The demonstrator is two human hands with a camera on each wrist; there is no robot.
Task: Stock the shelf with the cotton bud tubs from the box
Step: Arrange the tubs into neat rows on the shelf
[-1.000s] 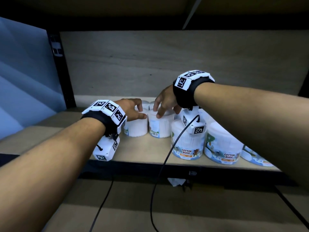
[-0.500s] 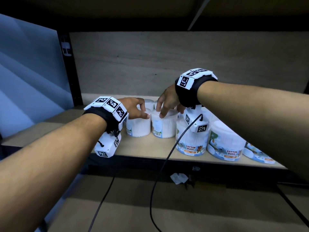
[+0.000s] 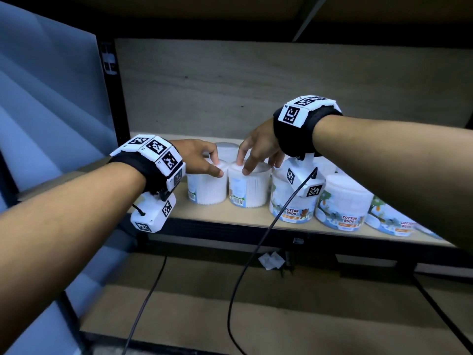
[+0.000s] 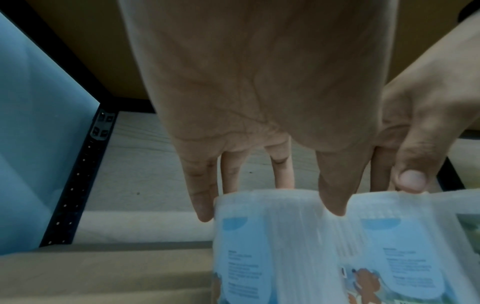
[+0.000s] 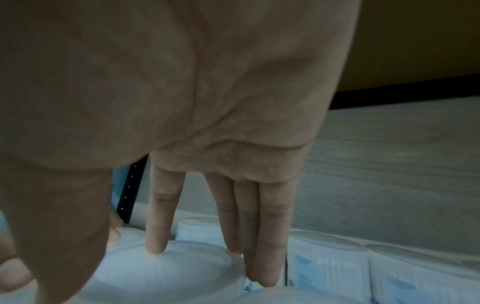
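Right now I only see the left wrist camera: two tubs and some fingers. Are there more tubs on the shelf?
Observer: Yes. The head view shows three more tubs in a row to their right, COTTON BUDS labels facing front.
Operator: Is anything behind mine?
Observer: Another tub stands further back, between the left tub and the right tub.
Operator: What's the other hand doing?
Observer: The right hand grips the right tub: index fingertip on its lid, three fingers down its far side.
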